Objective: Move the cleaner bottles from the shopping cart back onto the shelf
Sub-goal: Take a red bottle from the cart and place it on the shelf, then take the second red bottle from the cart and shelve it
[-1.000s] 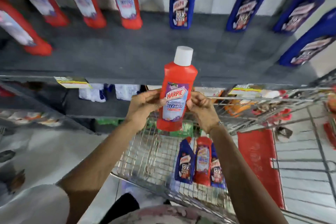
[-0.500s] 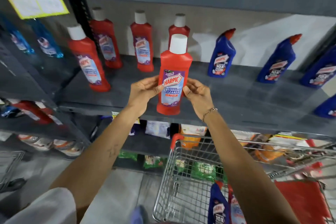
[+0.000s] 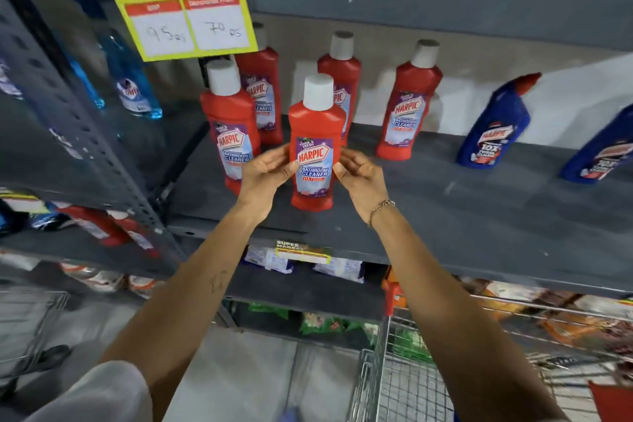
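Observation:
A red cleaner bottle [image 3: 317,147] with a white cap stands upright over the grey shelf [image 3: 445,216], near its front. My left hand [image 3: 265,175] grips its left side and my right hand [image 3: 359,175] its right side. Whether its base touches the shelf I cannot tell. Several more red bottles stand behind it: one at the left [image 3: 230,123], one at the right [image 3: 407,106]. Two blue bottles [image 3: 496,123] stand further right. The wire shopping cart [image 3: 411,384] is at the bottom right, below my right arm.
A yellow price sign [image 3: 186,22] hangs from the shelf above. A grey perforated upright [image 3: 78,134] splits off the left bay with light blue bottles [image 3: 132,86]. Lower shelves carry packets. Another cart's edge [image 3: 37,322] shows at the left.
Both hands have lifted the red bottle from above the cart up to the shelf and carried it forward, in front of the row of red bottles. The view has tilted upward.

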### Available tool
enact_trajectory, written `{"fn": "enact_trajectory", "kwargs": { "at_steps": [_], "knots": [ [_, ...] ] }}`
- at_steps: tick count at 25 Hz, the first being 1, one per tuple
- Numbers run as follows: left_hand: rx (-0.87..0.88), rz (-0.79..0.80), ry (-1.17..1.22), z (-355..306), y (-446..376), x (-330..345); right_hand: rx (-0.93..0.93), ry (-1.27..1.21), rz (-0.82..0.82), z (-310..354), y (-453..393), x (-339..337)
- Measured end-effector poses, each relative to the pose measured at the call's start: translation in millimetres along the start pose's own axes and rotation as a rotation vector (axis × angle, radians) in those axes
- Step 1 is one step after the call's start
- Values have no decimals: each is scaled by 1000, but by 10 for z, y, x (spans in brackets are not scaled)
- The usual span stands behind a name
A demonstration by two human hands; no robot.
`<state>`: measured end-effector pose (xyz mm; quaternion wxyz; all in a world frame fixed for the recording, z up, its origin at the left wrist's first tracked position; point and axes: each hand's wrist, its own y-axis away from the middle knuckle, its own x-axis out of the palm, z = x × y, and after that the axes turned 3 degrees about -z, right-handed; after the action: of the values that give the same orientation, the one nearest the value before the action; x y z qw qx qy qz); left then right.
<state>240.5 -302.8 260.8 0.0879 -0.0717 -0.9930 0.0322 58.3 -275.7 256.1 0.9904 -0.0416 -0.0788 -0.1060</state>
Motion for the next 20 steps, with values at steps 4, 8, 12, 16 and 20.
{"fn": "enact_trajectory", "kwargs": {
  "at_steps": [4,8,12,16,20],
  "knots": [
    [31,8,-6,44,-37,-49,-10,-27,31,-11,-60,56],
    [55,13,-45,-31,47,-30,4,8,40,27,-13,88],
    [252,-425,-278,58,449,145,-23,126,-13,120,215,19],
    [321,-353,-342,326,1068,775,-80,224,-201,30,931,-469],
    [70,63,-343,821,1616,1675,74,298,-286,-243,1819,-1535]
  ]
}}
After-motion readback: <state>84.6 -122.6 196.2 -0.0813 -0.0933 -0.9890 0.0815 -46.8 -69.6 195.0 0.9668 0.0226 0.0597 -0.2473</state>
